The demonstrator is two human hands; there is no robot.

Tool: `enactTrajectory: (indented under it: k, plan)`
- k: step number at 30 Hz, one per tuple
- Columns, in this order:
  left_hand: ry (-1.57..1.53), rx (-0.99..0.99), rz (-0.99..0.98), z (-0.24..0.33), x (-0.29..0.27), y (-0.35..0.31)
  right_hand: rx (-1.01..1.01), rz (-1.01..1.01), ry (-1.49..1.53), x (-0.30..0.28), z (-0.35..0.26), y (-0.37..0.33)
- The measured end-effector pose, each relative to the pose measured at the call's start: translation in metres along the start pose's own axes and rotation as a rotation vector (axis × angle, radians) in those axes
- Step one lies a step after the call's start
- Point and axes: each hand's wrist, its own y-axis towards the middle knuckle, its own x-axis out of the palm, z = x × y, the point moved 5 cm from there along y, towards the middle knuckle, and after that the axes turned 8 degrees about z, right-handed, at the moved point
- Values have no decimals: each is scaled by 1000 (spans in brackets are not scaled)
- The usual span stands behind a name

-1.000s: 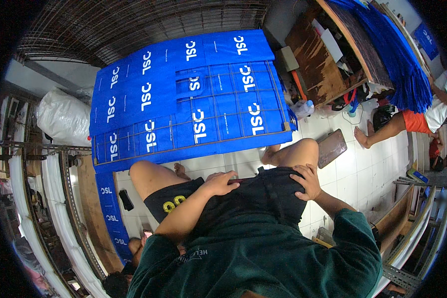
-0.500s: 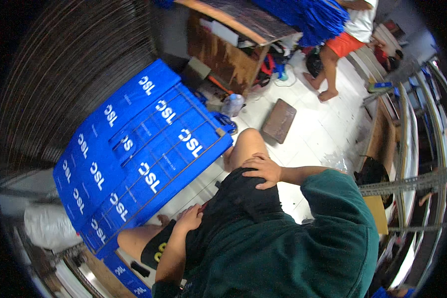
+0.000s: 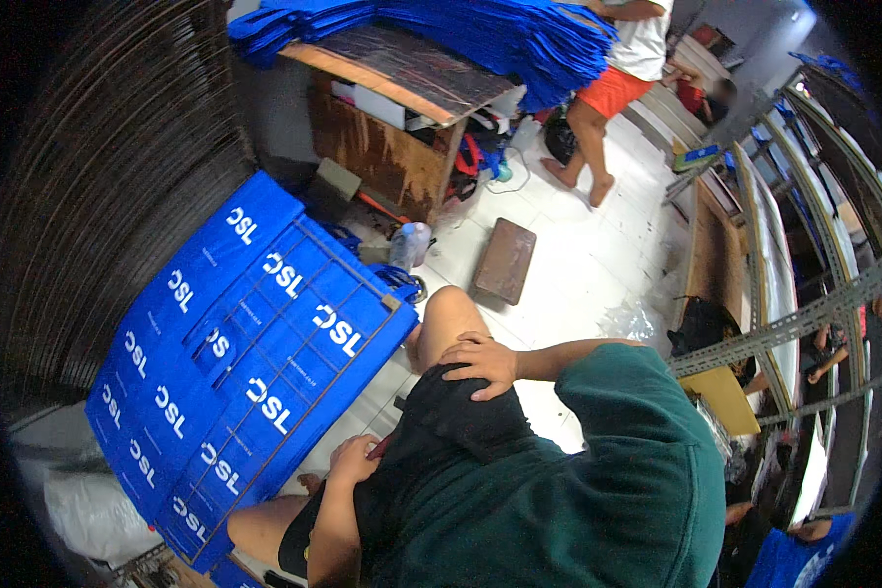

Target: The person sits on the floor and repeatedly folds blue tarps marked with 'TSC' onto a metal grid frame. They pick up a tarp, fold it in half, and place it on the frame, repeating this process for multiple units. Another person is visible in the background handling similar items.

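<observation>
Right hand splays wide on black shorts; left hand curls (can't tell its hold) near the edge of blue sheets.

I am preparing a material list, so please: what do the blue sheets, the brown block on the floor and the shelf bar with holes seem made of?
Blue sheets: probably cloth, matt; thin overlapping edges, no glare.
Brown block: perhaps wood, dull, by its uneven brown surface; plastic is possible.
Shelf bar: likely metal, dull grey, with rows of punched holes.
</observation>
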Motion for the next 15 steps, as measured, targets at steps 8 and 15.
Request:
enactTrajectory:
  k: [8, 15]
  plan:
    - [164, 51, 164, 7, 11, 0, 0, 7, 10, 3, 3, -3]
    - [133, 33, 144, 8, 12, 4, 11, 14, 11, 7, 5, -8]
